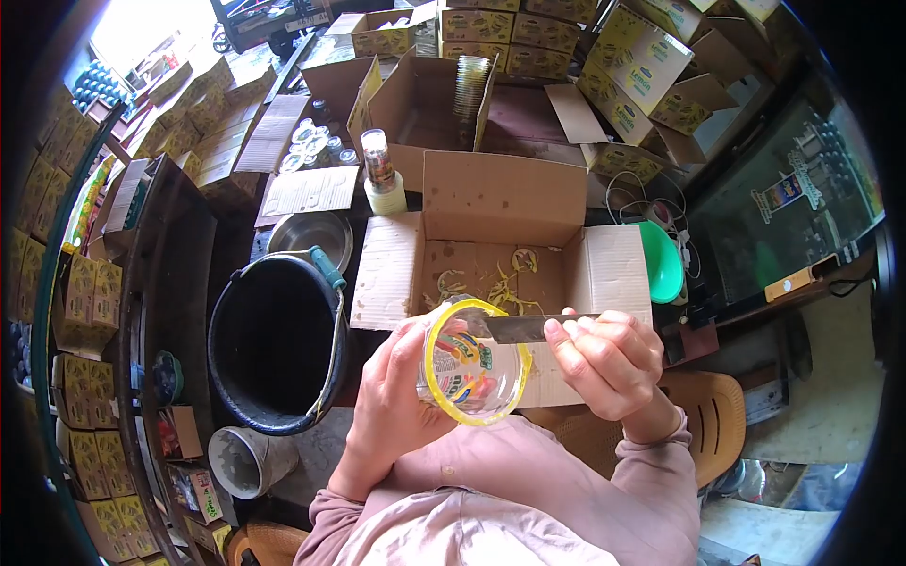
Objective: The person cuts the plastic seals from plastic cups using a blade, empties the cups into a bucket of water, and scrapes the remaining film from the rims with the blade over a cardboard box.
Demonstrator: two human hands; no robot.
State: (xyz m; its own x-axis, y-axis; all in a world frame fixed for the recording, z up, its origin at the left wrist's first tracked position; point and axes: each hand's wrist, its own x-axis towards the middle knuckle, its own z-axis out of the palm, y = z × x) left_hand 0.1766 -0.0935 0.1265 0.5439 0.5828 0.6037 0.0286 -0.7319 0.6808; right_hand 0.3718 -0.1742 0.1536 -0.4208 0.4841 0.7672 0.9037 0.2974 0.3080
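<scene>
My left hand [389, 401] is wrapped round the side of a see-through plastic cup [479, 391] with printed labels, its mouth tilted toward me. A yellow band runs round the cup's rim. The fingers of my right hand [609, 366] are closed on a knife [528, 328], whose blade points left and lies at the upper right of the rim; whether it touches cannot be made out. Beyond my hands stands an open cardboard box [505, 193] with yellow strips and scraps [510, 288] on its bottom.
A large black bucket [274, 349] stands left of the box, with a grey pail [250, 462] nearer me. Stacked cups [377, 160] stand behind a steel bowl [326, 241]. A green basin [661, 262] lies at the right. Yellow cartons [637, 61] are piled at the back.
</scene>
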